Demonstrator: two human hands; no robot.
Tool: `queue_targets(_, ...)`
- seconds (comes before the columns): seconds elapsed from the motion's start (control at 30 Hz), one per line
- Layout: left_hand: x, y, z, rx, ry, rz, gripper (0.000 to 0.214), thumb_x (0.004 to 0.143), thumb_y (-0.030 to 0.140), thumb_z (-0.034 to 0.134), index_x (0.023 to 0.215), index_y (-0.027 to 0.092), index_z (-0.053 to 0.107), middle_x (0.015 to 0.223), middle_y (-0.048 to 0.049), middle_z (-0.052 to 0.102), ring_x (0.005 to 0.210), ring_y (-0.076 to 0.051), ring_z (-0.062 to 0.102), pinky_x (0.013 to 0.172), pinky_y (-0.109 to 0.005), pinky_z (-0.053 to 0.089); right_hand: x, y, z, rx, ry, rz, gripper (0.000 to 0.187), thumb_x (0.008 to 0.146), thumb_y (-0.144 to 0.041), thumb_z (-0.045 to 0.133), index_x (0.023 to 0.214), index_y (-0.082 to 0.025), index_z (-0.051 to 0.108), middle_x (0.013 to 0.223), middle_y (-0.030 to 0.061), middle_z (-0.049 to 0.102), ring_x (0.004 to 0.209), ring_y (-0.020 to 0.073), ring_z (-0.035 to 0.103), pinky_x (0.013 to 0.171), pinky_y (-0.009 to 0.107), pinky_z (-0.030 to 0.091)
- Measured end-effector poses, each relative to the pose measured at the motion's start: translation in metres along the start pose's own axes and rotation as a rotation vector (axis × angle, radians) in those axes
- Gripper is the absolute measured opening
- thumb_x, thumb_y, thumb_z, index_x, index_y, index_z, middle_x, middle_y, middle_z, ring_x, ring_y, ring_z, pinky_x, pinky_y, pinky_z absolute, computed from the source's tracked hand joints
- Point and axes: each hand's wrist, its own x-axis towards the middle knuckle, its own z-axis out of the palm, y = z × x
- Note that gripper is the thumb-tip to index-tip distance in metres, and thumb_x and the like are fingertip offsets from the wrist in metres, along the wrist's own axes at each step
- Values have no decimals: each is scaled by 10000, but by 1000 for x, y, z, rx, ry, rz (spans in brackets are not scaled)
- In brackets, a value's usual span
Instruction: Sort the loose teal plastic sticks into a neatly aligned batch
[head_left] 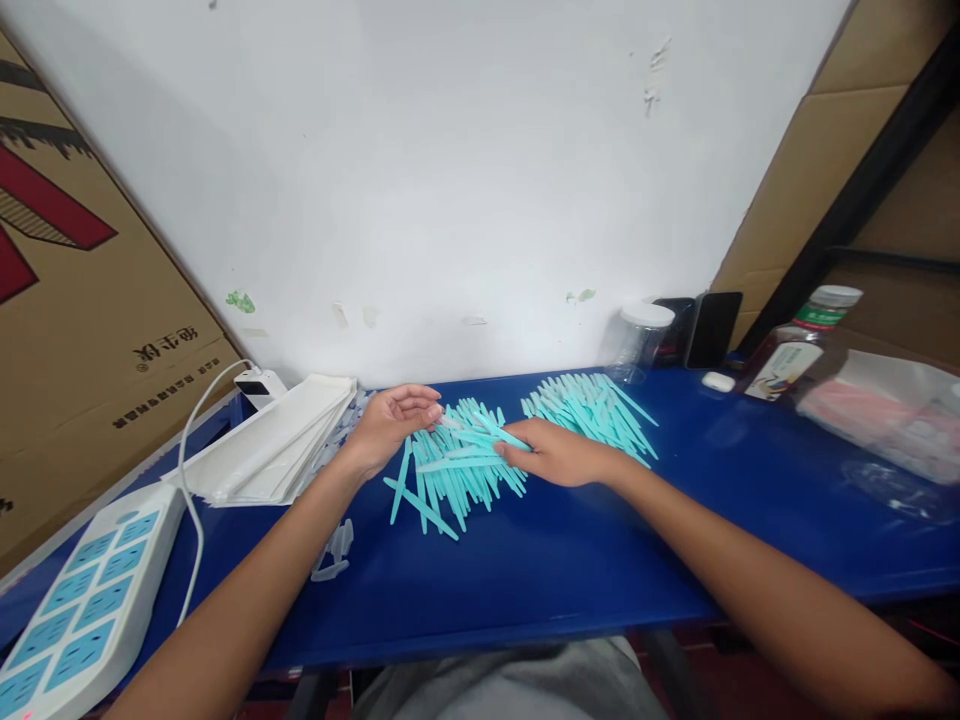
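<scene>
Two piles of thin teal plastic sticks lie on the blue table (570,570): a near pile (450,475) and a far pile (592,405). My right hand (551,452) rests on the near pile, fingers pinched on a teal stick (499,432) that points left. My left hand (390,422) is palm up at the left end of that pile, its curled fingertips meeting the stick's tip, where something small and clear seems to sit.
A stack of white flat sleeves (274,445) lies left, with small clear caps (335,550) near it. A power strip (75,610) and charger (259,385) sit far left. A clear jar (637,342), phones (712,328), a bottle (799,350) and plastic bags (885,415) stand right.
</scene>
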Motion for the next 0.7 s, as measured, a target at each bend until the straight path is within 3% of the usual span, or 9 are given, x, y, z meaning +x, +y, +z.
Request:
queue_targets(0.43, -3, 1, 10, 39, 14, 17, 325, 719, 343, 911, 936, 165, 748, 852, -42, 736, 756, -155, 700, 747, -289, 594, 0, 2, 0, -15, 23, -3, 397, 1054, -426, 434, 733, -202, 365, 660, -44, 370, 597, 118, 344, 596, 284, 254)
queue_targets(0.7, -5, 2, 14, 82, 9, 17, 367, 672, 362, 935, 913, 167, 739, 857, -55, 760, 810, -190, 732, 765, -303, 594, 0, -1, -1, 17, 15, 8, 425, 1053, -483, 430, 738, -201, 392, 664, -41, 402, 594, 117, 337, 595, 284, 264)
